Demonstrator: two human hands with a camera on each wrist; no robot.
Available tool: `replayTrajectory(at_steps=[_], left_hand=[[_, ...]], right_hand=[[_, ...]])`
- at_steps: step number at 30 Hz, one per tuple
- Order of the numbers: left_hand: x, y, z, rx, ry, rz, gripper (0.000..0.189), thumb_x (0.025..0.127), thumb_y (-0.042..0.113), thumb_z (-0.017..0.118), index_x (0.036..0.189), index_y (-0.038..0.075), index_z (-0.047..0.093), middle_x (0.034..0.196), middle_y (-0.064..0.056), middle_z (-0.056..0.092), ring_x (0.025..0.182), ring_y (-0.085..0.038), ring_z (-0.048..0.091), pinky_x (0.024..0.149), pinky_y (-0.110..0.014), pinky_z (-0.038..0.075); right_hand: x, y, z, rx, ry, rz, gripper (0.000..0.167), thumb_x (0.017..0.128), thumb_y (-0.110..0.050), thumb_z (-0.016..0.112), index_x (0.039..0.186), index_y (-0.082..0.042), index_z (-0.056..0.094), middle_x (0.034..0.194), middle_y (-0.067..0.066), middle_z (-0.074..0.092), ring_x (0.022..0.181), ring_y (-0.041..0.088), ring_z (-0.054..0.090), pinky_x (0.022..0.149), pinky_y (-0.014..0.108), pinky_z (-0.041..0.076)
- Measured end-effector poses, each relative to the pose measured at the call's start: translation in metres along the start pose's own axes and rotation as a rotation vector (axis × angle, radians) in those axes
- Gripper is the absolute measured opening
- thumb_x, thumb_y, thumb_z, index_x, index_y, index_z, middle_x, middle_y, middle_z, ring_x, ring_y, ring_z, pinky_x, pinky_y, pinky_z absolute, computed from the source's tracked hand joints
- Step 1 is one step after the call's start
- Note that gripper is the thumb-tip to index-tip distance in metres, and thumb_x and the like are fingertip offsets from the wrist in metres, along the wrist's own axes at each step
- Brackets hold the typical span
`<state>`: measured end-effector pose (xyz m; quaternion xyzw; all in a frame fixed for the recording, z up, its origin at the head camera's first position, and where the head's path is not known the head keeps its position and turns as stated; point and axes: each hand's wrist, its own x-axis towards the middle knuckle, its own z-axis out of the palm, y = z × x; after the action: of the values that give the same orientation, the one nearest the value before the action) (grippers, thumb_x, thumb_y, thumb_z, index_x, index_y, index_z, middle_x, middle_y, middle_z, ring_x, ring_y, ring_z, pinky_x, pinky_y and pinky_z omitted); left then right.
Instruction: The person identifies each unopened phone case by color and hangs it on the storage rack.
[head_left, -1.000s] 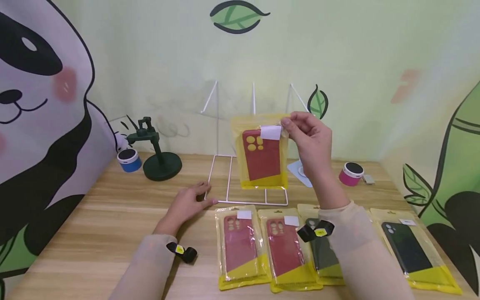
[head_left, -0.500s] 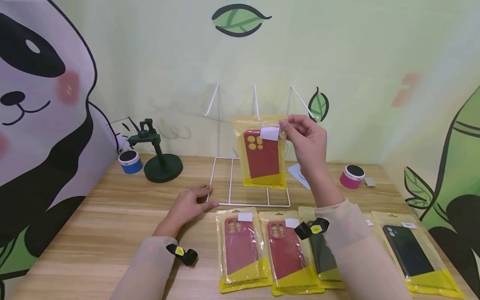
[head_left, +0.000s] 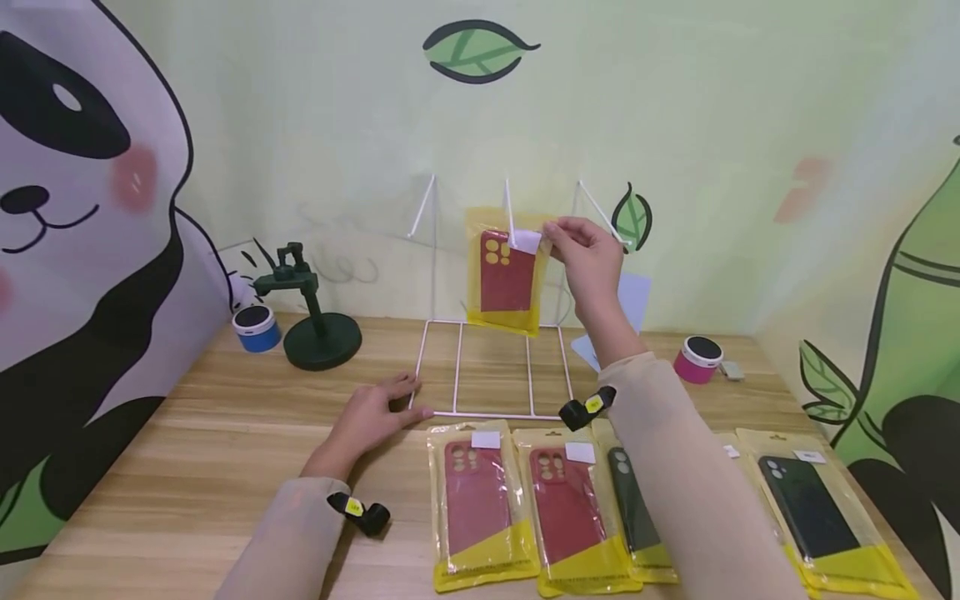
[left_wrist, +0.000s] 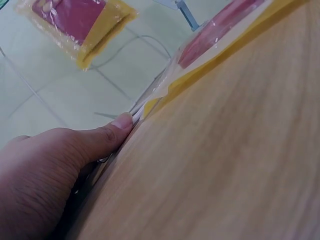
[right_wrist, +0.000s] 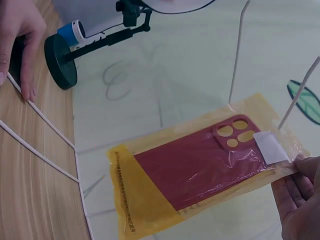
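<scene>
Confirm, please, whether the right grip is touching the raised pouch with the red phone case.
Touching. The right wrist view shows the right grip pinching the edge of the pouch beside the white label.

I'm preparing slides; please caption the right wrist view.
The right hand pinches a bagged red phone case while the left hand touches the white wire rack.

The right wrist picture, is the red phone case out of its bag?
No, the red phone case is inside the yellow plastic bag.

Pale green wall [head_left: 337, 125] with painted panda [head_left: 82, 275] and leaves [head_left: 476, 54] behind a wood-grain table [head_left: 187, 467]
</scene>
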<state>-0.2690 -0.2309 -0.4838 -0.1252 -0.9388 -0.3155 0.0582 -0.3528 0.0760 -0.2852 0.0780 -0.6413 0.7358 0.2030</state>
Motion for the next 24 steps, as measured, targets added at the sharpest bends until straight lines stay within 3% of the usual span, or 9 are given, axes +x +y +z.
replayTrajectory(at_steps=[9,18,24], left_hand=[[0.0,0.001,0.0,-0.017,-0.016,-0.019,0.068,0.088,0.055,0.072,0.142,0.017,0.059,0.151,-0.012,0.048,0.141,-0.035,0.043,0.115,-0.055,0.033],[0.0,0.002,0.002,-0.03,-0.012,-0.022,0.066,0.087,0.054,0.074,0.141,0.017,0.06,0.151,-0.011,0.048,0.14,-0.034,0.043,0.116,-0.053,0.032],[0.0,-0.001,0.002,-0.033,0.008,-0.003,0.066,0.087,0.053,0.074,0.14,0.015,0.062,0.149,-0.01,0.051,0.139,-0.033,0.046,0.115,-0.052,0.034]], right_hand=[[0.03,0.009,0.011,-0.074,0.038,0.045,0.019,0.094,-0.014,0.073,0.106,0.001,0.072,0.099,0.01,0.073,0.09,0.018,0.073,0.084,0.028,0.059],[0.027,0.013,0.007,-0.128,0.063,0.052,0.022,0.096,-0.021,0.071,0.112,-0.006,0.074,0.105,0.007,0.074,0.096,0.017,0.071,0.087,0.034,0.058],[0.019,0.014,0.0,-0.216,0.033,0.023,0.026,0.095,-0.028,0.072,0.115,-0.012,0.074,0.109,0.002,0.075,0.101,0.013,0.068,0.088,0.03,0.053]])
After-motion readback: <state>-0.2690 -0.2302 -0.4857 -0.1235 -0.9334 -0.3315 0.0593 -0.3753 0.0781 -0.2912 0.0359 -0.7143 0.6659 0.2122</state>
